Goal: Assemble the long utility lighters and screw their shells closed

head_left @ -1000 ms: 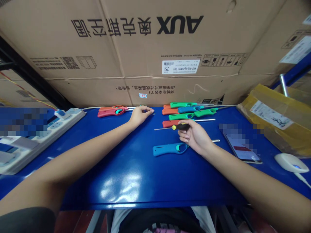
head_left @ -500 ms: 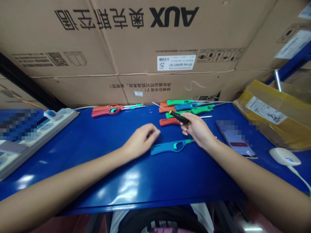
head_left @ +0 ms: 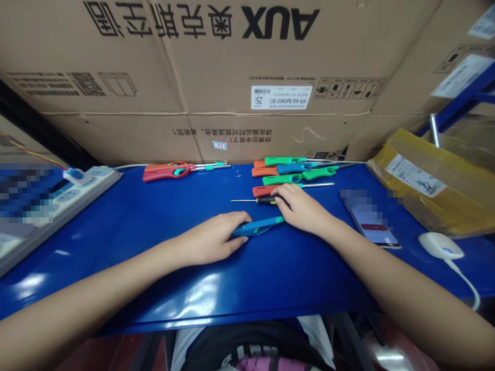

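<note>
My left hand [head_left: 216, 238] is closed round the handle end of a blue gas lighter [head_left: 257, 226], thumb below and fingers above. The lighter is turned on its edge, and its green-collared tip end points right, toward my other hand. My right hand [head_left: 303, 211] has its fingers on the black and yellow handle of a screwdriver [head_left: 265, 201], which lies along the table with its thin shaft pointing left. Part of that handle is hidden under the fingers. Just behind the screwdriver lies a red gas lighter [head_left: 263, 191].
Green, orange and blue lighters lie behind my right hand, with a green lighter [head_left: 280, 179] nearest. A red lighter [head_left: 166, 173] lies at the back left. A power strip [head_left: 88, 188], phone [head_left: 369, 219], white puck-shaped device [head_left: 441, 246] and yellow-taped parcel [head_left: 456, 193] flank the blue table [head_left: 154, 288].
My right hand has lowered the screwdriver from the air to the table, turning its shaft level. My left hand has taken hold of the blue lighter and tipped it on edge.
</note>
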`<state>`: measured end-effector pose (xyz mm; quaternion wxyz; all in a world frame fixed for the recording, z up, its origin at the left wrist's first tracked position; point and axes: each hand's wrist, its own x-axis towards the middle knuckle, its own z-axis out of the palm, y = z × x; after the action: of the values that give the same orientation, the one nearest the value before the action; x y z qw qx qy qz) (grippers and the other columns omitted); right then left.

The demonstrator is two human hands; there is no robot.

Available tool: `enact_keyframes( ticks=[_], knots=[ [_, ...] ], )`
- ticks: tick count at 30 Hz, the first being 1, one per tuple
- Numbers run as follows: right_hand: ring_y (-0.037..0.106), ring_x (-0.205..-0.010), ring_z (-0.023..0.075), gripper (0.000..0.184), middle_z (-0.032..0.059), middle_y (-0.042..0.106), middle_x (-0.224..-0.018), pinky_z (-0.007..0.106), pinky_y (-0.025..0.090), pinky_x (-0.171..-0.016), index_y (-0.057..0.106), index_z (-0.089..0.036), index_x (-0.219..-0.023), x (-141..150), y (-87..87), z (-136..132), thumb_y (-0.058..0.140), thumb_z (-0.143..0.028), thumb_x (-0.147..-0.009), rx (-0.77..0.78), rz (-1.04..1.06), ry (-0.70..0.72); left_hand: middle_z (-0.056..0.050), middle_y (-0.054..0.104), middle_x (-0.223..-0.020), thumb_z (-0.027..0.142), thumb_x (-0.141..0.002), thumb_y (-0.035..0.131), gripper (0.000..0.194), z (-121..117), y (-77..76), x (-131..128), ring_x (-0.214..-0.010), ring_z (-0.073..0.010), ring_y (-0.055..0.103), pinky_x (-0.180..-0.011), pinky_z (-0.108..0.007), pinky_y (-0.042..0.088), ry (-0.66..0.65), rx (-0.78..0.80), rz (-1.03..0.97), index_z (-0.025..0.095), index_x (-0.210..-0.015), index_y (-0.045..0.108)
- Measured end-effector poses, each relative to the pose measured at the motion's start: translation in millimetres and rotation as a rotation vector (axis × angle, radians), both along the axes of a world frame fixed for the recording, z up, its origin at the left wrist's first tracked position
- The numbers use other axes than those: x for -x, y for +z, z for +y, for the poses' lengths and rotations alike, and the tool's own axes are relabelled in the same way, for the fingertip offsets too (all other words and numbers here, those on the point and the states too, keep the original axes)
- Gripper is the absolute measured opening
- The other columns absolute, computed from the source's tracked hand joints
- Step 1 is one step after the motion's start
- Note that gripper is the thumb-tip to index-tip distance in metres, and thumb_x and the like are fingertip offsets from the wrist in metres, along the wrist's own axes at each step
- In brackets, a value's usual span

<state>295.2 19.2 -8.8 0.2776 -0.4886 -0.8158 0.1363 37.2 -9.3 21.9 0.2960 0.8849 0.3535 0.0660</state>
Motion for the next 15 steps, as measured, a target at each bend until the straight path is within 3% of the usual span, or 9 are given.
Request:
enact_keyframes(
  ticks=[2,4,6,7,11,15],
  knots=[
    [0.053,-0.114,0.0332,0.025,0.0186,0.061,-0.119,0.052,0.042,-0.101,0.063,-0.015,-0.110,1.6,8.2,-6.1,0.046,-0.028,-0.098,-0.072,-0.034,0.003,-0.001,0.068,-0.101,0.028,-0.099,0.052,0.018,-2.9,4.3,12.1,-0.090,-0.0189,0.064,-0.082,-0.030,0.048,0.015,0.045,-0.035,0.022,-0.114,0.060],
    [0.052,-0.117,0.0307,0.028,0.0150,0.061,-0.123,0.048,0.041,-0.102,0.062,-0.017,-0.117,4.4,17.3,-13.7,0.052,-0.036,-0.099,-0.120,-0.077,0.092,-0.001,0.069,-0.106,0.031,-0.100,0.052,0.020,-4.5,6.9,22.3,-0.091,-0.0179,0.065,-0.084,-0.029,0.048,0.035,0.051,-0.081,0.024,-0.117,0.060],
    [0.059,-0.109,0.0277,0.031,0.0112,0.067,-0.117,0.042,0.045,-0.093,0.061,-0.019,-0.118,8.7,23.0,-22.2,0.051,-0.044,-0.101,-0.131,-0.261,0.323,-0.001,0.070,-0.112,0.032,-0.100,0.052,0.024,-5.0,8.7,29.2,-0.095,-0.0179,0.065,-0.088,-0.028,0.047,0.040,0.042,-0.104,0.026,-0.122,0.060],
    [0.062,-0.099,0.0251,0.029,0.0088,0.069,-0.108,0.038,0.046,-0.083,0.062,-0.020,-0.113,11.4,23.9,-26.3,0.046,-0.042,-0.104,-0.105,-0.346,0.369,-0.001,0.070,-0.115,0.033,-0.100,0.053,0.027,-5.4,9.3,31.2,-0.098,-0.0183,0.065,-0.090,-0.028,0.047,0.034,0.041,-0.102,0.027,-0.125,0.060],
    [0.063,-0.081,0.0204,0.036,0.0070,0.070,-0.096,0.033,0.036,-0.062,0.062,-0.019,-0.107,24.1,18.1,-39.3,0.032,-0.039,-0.109,-0.150,-0.494,0.389,-0.002,0.068,-0.128,0.041,-0.102,0.050,0.035,-10.3,10.6,30.6,-0.110,-0.0221,0.064,-0.097,-0.031,0.045,0.002,0.109,-0.087,0.032,-0.134,0.059],
    [0.059,-0.077,0.0190,0.030,0.0048,0.066,-0.090,0.033,0.032,-0.059,0.060,-0.019,-0.102,32.4,17.0,-44.1,0.034,-0.032,-0.108,-0.170,-0.527,0.447,-0.003,0.072,-0.105,0.049,-0.104,0.041,0.035,-16.0,11.2,27.3,-0.089,-0.0207,0.066,-0.082,-0.029,0.047,0.013,0.253,-0.043,0.028,-0.118,0.066]
  ],
)
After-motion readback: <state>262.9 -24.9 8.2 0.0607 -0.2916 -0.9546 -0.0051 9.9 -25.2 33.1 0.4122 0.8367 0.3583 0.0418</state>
